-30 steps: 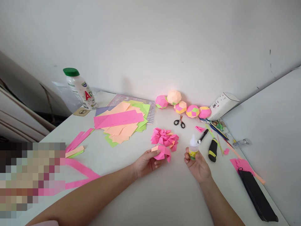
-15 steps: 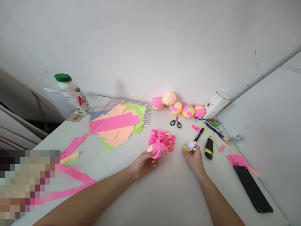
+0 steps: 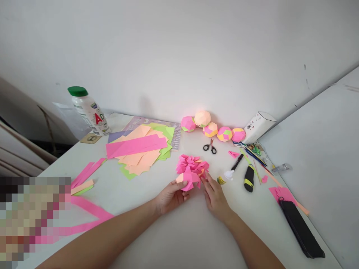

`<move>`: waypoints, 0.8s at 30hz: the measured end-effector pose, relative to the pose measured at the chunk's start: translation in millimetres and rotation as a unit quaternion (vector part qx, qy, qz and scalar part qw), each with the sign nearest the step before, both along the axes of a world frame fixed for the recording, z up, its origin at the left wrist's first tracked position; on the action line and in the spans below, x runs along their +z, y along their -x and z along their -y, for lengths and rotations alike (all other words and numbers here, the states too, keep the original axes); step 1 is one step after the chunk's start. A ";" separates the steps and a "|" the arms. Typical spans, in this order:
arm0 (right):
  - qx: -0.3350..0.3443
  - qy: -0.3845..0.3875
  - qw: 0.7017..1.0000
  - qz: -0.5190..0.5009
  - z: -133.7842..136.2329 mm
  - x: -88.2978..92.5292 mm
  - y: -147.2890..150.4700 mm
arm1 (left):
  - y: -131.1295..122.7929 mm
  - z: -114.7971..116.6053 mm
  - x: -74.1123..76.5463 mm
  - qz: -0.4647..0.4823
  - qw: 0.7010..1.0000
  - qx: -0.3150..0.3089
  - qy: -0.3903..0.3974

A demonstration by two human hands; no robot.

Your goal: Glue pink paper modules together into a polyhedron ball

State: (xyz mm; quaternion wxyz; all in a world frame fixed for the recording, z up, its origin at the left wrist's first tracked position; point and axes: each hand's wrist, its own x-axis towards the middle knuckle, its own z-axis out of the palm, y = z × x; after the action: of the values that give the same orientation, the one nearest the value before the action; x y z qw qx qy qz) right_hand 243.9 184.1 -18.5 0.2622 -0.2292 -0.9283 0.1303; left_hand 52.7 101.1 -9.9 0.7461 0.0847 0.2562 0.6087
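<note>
My left hand (image 3: 172, 196) pinches a pink and peach folded paper piece (image 3: 188, 178) between thumb and fingers. Just behind it on the table lies a pile of pink folded paper pieces (image 3: 190, 162), partly covered by the held piece. My right hand (image 3: 217, 198) has its fingers stretched toward the right edge of that pile, the fingertips at or very near the paper; whether they touch is hard to see. A white-capped glue bottle (image 3: 225, 176) lies to the right of this hand, beside a black pen (image 3: 237, 162).
Small scissors (image 3: 209, 147) lie behind the pile, below several faceted paper balls (image 3: 224, 133). Stacked coloured paper (image 3: 140, 149) and a green-capped bottle (image 3: 89, 112) stand left. A box cutter (image 3: 249, 178), black pouch (image 3: 303, 228) and white paper holder (image 3: 258, 127) are right.
My right hand has let go of the glue bottle, which now lies on the table, and has moved left to the pink pile. My left hand keeps the folded piece in nearly the same place.
</note>
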 end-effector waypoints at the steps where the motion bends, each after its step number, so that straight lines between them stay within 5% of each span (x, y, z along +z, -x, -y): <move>1: -0.008 0.008 1.000 0.007 -2.4 -3.9 3.3 | 0.0 -0.1 -0.3 -0.001 1.000 -0.001 -0.001; 9: -0.083 0.005 0.996 -0.013 -14.4 -14.9 9.7 | -1.0 -1.1 -3.7 0.002 1.000 0.004 0.002; 24: -0.058 0.010 0.998 0.023 -13.3 -5.4 15.5 | -2.3 -1.3 -1.7 0.003 1.000 0.008 0.011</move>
State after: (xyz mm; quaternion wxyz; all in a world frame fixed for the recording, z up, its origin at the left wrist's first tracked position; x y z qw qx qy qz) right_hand 228.4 197.4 -23.9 0.2459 -0.2880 -0.9178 0.1193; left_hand 55.0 102.4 -11.7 0.7428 0.0722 0.2615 0.6121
